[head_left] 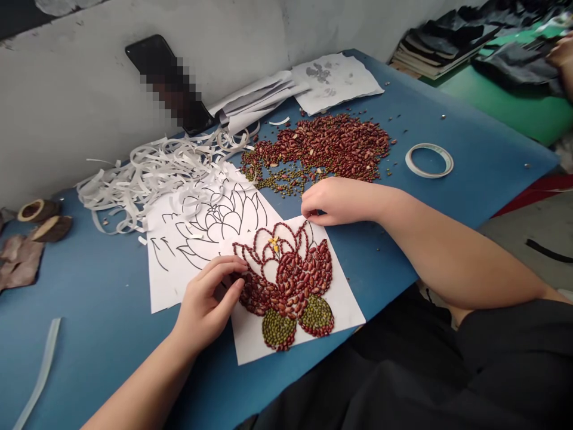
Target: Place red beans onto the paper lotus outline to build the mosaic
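Observation:
A white sheet carries a flower made of red beans, with two round leaves of green beans at its base. Resting at the flower's left edge, my left hand has its fingers bent and its thumb apart from them, with nothing visible between. My right hand is over the sheet's top edge, by an outlined petal, its fingertips pinched together. What they hold, if anything, is hidden. Behind it lies a loose pile of red and green beans.
Printed flower outlines lie left of the bean picture, under curled paper strips. A tape roll is at right. A phone leans on the wall. Beyond the blue table, another person's hand shows at far right.

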### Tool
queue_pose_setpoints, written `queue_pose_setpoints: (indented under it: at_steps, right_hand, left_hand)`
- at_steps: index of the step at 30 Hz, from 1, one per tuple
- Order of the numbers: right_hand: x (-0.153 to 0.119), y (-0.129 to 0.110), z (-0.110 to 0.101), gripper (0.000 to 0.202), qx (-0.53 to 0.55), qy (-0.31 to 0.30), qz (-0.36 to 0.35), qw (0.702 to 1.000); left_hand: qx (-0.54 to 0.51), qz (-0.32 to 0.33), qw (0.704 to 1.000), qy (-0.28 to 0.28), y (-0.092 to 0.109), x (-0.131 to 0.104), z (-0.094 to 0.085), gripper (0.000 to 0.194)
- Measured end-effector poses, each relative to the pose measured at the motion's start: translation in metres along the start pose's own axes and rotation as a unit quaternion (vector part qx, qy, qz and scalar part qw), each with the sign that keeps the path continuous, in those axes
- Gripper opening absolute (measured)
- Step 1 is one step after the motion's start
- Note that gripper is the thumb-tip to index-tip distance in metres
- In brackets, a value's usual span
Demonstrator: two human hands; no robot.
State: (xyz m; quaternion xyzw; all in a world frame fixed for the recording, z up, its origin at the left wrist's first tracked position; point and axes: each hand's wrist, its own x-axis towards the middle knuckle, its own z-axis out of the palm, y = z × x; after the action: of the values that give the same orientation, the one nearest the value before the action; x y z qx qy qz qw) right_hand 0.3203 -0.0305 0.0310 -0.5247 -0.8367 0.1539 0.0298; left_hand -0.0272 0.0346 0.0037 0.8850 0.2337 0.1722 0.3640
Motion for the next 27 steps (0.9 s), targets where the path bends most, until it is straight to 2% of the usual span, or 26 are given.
queue_pose_setpoints:
  at_steps: [17,22,27]
  right_hand:
    - [0.0026,-0.0017,0.0066,0.020,-0.025,0.012,-0.017,0.999]
    - [-0.0001,0.0006,0.0034,0.019,0.003,0.006,-0.028,1.000]
    - [-0.0045,0.0022,-0.0027,0.018,0.025,0.025,0.001,0.999]
  left_hand:
    - [0.007,0.011,1.000,0.000,0.0020,0.0013,-0.0003,0.015]
    - [0.008,0.007,1.000,0.001,0.0016,0.0017,0.0002,0.015]
    - [0.005,0.005,1.000,-0.005,0.0013,0.0009,-0.0002,0.016]
